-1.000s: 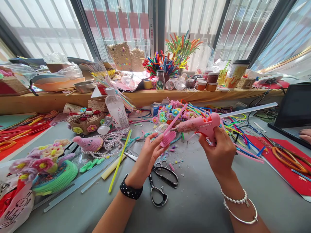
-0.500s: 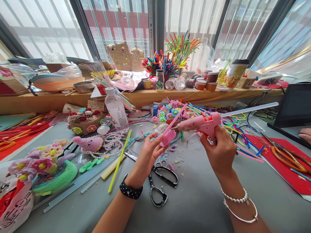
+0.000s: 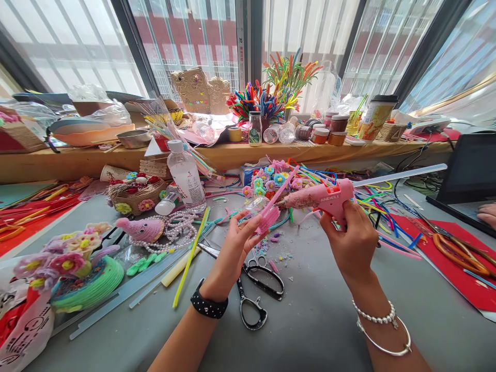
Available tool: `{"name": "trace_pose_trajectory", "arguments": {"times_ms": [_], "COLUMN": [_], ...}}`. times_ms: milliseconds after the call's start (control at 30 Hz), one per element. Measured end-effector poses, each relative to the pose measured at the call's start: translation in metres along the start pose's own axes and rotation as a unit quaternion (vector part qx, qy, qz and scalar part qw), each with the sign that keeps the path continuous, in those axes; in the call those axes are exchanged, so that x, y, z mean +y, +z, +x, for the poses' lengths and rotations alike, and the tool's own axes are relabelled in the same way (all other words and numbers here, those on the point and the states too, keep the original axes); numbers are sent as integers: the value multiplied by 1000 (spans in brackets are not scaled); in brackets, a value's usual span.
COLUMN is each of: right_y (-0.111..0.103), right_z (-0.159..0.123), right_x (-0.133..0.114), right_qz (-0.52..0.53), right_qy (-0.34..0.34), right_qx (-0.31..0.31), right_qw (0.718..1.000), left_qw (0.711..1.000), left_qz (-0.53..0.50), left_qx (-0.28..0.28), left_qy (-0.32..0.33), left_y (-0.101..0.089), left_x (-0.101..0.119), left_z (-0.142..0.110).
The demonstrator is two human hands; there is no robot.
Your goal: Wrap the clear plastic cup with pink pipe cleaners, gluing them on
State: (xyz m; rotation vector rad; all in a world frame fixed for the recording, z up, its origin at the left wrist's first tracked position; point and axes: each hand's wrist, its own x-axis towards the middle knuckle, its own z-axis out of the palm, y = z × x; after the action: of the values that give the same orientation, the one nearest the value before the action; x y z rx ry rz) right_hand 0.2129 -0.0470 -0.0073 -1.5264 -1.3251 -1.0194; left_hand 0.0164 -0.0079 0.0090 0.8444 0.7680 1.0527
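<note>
Between the fingers of my left hand point(image 3: 242, 240) is a small pink fuzzy piece point(image 3: 268, 219), which looks coiled from pipe cleaner. A loose pink pipe cleaner end point(image 3: 284, 185) sticks up from it to the right. My right hand point(image 3: 351, 235) is wrapped round the handle of a pink hot glue gun point(image 3: 329, 199). The gun's nozzle points left and is right beside the pink piece; whether they touch I cannot tell. A long translucent glue stick point(image 3: 403, 174) juts from the gun's back. Black-handled scissors point(image 3: 253, 312) lie on the table under my left hand.
At the left are a green flower basket point(image 3: 91, 284), a pink cone-shaped figure point(image 3: 143, 227), glue sticks point(image 3: 116, 305) and a water bottle point(image 3: 186, 175). Coloured pipe cleaners point(image 3: 375, 206) spread behind the gun. Orange-handled scissors point(image 3: 461, 253) and a laptop point(image 3: 470, 175) with another person's hand point(image 3: 487, 213) are at the right.
The glue gun has shifted very slightly to the right along with my right hand. My left hand keeps its hold on the pink piece, nearly still.
</note>
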Motion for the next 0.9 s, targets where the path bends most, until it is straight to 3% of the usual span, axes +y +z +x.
{"name": "trace_pose_trajectory", "arguments": {"times_ms": [300,500,567,667,800,900], "right_y": [-1,0,1,4,8,11], "right_z": [1,5,7,8,3,-8], "right_x": [0,4,8,15,18,15], "right_qz": [-11,-2,9,2,12,45], "right_qy": [31,128,154,173,178,167], "right_qx": [-23,-78,-120,-233,-430,-478], "right_qw": [999,989,981,957,885,861], "left_qw": [1000,996,992,989,988,989], "left_qz": [-5,-63,-87,-101,-100,-99], "left_qx": [0,-25,-49,-47,-47,-33], "left_qy": [26,62,80,96,110,101], "left_y": [2,-4,-7,-12,-18,-20], "left_x": [0,4,8,14,18,19], "left_z": [-3,1,2,4,6,6]}}
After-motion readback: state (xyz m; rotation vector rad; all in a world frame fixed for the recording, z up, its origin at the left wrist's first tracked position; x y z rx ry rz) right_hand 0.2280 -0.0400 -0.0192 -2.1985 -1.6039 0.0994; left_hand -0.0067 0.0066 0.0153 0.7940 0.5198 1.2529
